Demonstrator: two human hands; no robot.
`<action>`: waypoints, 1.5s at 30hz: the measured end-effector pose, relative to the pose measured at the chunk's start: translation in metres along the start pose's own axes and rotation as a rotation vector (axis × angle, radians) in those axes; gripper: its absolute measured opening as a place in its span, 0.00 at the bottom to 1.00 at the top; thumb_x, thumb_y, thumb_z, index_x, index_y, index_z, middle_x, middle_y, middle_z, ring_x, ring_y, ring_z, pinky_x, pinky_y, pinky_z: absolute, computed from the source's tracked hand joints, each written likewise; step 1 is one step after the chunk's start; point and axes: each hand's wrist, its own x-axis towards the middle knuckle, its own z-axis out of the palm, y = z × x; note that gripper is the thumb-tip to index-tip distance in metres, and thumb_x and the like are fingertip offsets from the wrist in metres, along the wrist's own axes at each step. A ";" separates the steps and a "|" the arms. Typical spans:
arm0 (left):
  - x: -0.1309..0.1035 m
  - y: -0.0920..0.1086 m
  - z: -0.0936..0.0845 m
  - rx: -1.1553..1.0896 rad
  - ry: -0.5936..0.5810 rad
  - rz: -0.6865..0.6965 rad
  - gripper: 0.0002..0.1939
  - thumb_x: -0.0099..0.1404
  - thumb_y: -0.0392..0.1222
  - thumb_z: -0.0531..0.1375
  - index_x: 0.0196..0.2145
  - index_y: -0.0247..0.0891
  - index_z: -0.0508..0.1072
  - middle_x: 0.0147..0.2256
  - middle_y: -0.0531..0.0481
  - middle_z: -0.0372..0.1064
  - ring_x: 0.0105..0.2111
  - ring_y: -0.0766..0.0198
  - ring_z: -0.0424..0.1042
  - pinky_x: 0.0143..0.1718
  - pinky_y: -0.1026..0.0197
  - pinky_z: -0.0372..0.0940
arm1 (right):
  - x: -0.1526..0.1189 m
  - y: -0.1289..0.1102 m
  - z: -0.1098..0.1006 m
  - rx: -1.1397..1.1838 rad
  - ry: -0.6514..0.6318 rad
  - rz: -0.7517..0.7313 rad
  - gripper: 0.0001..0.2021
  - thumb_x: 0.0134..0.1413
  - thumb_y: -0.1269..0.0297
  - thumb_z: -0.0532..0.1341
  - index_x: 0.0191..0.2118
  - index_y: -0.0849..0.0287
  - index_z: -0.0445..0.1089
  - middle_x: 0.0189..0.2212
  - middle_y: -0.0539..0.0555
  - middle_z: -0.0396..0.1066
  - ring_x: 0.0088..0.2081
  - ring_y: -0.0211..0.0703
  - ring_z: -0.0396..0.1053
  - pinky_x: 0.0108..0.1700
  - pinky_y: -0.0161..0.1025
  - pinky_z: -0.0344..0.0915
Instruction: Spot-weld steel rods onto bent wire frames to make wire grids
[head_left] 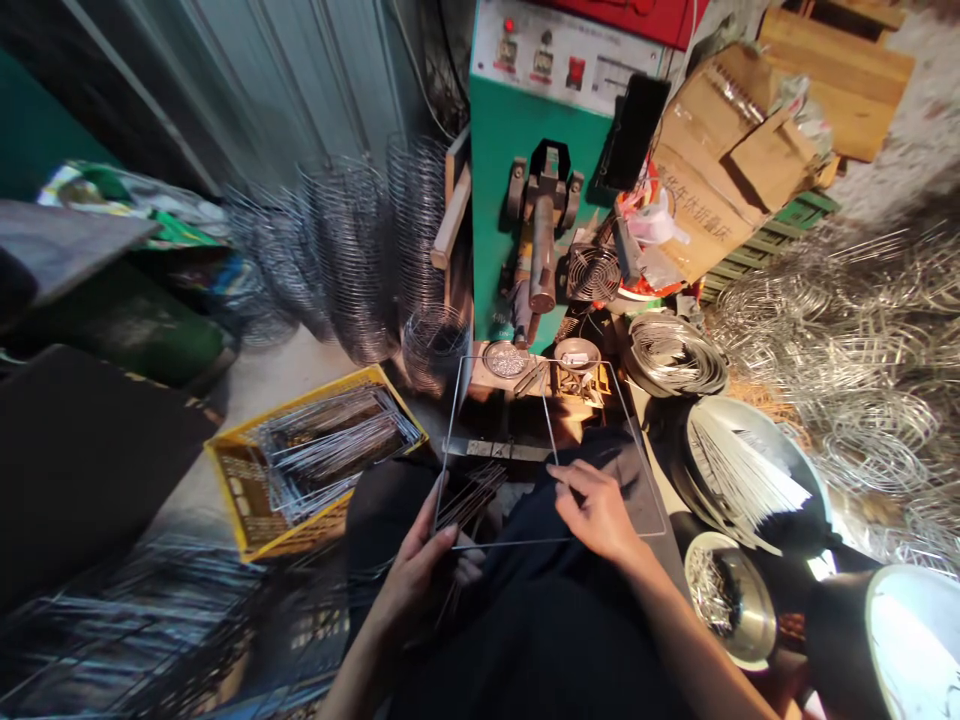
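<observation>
A thin rectangular wire frame point(517, 543) spans my lap, with its far end over the small bench at the machine. My left hand point(421, 548) is closed on the frame's near left corner. Between the fingers of my right hand point(594, 505) is a straight wire rod point(550, 420), which points away toward the far side of the frame. Whether its far tip touches the frame I cannot tell. A loose bunch of wire rods point(474, 497) lies over my lap beside the left hand; its lower part is hidden.
Ahead stands a green machine point(495, 220) with a thick metal arm point(543, 255). Two small bowls, one a dish of small metal bits point(505, 359), sit below it. A yellow crate point(236, 535) of wire rods is at left; pans point(817, 470) and wire coils point(874, 450) crowd the right.
</observation>
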 end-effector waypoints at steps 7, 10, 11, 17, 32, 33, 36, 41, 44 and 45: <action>-0.004 0.000 0.008 -0.100 -0.005 -0.010 0.55 0.61 0.44 0.67 0.71 0.48 0.32 0.24 0.51 0.75 0.21 0.60 0.74 0.23 0.64 0.68 | -0.005 -0.004 -0.012 -0.007 0.071 0.067 0.17 0.61 0.67 0.54 0.48 0.56 0.78 0.38 0.56 0.78 0.39 0.45 0.75 0.44 0.41 0.74; -0.005 -0.002 0.011 -0.111 -0.016 0.009 0.54 0.61 0.43 0.67 0.71 0.48 0.34 0.23 0.52 0.75 0.20 0.61 0.74 0.21 0.65 0.67 | -0.006 -0.005 -0.013 0.009 0.023 0.068 0.18 0.59 0.69 0.54 0.48 0.57 0.79 0.38 0.57 0.78 0.38 0.44 0.75 0.42 0.40 0.74; -0.005 -0.002 0.012 -0.109 -0.015 0.016 0.53 0.62 0.43 0.66 0.71 0.48 0.34 0.23 0.52 0.75 0.19 0.61 0.73 0.21 0.65 0.67 | -0.007 -0.006 -0.012 0.039 -0.017 0.060 0.18 0.58 0.69 0.54 0.48 0.56 0.79 0.38 0.56 0.78 0.38 0.44 0.76 0.42 0.40 0.74; -0.005 -0.004 0.015 -0.084 -0.018 0.026 0.54 0.62 0.43 0.66 0.72 0.46 0.34 0.24 0.52 0.76 0.19 0.62 0.73 0.22 0.64 0.68 | -0.010 -0.004 -0.015 0.027 0.037 0.076 0.17 0.59 0.69 0.55 0.49 0.56 0.78 0.39 0.56 0.79 0.39 0.45 0.76 0.44 0.42 0.73; -0.017 0.003 0.006 -0.023 0.027 0.064 0.54 0.62 0.45 0.65 0.71 0.42 0.31 0.24 0.48 0.76 0.20 0.59 0.73 0.22 0.64 0.65 | -0.033 0.002 -0.030 0.086 -0.459 -0.027 0.36 0.57 0.56 0.67 0.69 0.48 0.56 0.66 0.55 0.57 0.66 0.52 0.56 0.66 0.53 0.58; -0.018 0.004 0.005 -0.011 0.034 0.071 0.54 0.62 0.45 0.64 0.71 0.42 0.31 0.24 0.47 0.76 0.20 0.59 0.73 0.22 0.64 0.65 | -0.035 0.002 -0.031 0.066 -0.482 -0.040 0.36 0.59 0.58 0.65 0.69 0.48 0.53 0.67 0.54 0.55 0.67 0.51 0.54 0.67 0.52 0.57; -0.021 0.005 0.003 0.013 0.054 0.074 0.54 0.62 0.45 0.64 0.71 0.41 0.30 0.24 0.47 0.76 0.20 0.59 0.73 0.21 0.65 0.64 | -0.038 0.002 -0.030 0.021 -0.487 -0.061 0.33 0.62 0.62 0.62 0.70 0.47 0.53 0.67 0.53 0.54 0.68 0.49 0.53 0.68 0.51 0.55; -0.025 0.004 0.004 0.026 0.077 0.072 0.53 0.63 0.45 0.63 0.71 0.41 0.30 0.25 0.48 0.76 0.20 0.60 0.73 0.22 0.65 0.65 | -0.035 0.006 -0.024 -0.037 -0.457 -0.075 0.32 0.61 0.65 0.63 0.69 0.50 0.56 0.65 0.55 0.60 0.64 0.51 0.62 0.64 0.51 0.62; -0.029 0.003 0.005 0.032 0.055 0.062 0.50 0.65 0.45 0.61 0.71 0.46 0.31 0.26 0.48 0.76 0.22 0.59 0.74 0.23 0.63 0.66 | -0.033 0.010 -0.022 -0.049 -0.456 -0.083 0.33 0.60 0.66 0.63 0.68 0.51 0.56 0.64 0.55 0.61 0.62 0.51 0.64 0.63 0.52 0.64; -0.030 0.002 0.006 0.034 0.046 0.063 0.49 0.66 0.45 0.61 0.71 0.47 0.31 0.27 0.48 0.76 0.22 0.59 0.75 0.24 0.63 0.67 | -0.033 0.010 -0.022 -0.051 -0.458 -0.086 0.32 0.59 0.66 0.64 0.68 0.51 0.57 0.63 0.55 0.62 0.62 0.51 0.65 0.63 0.51 0.65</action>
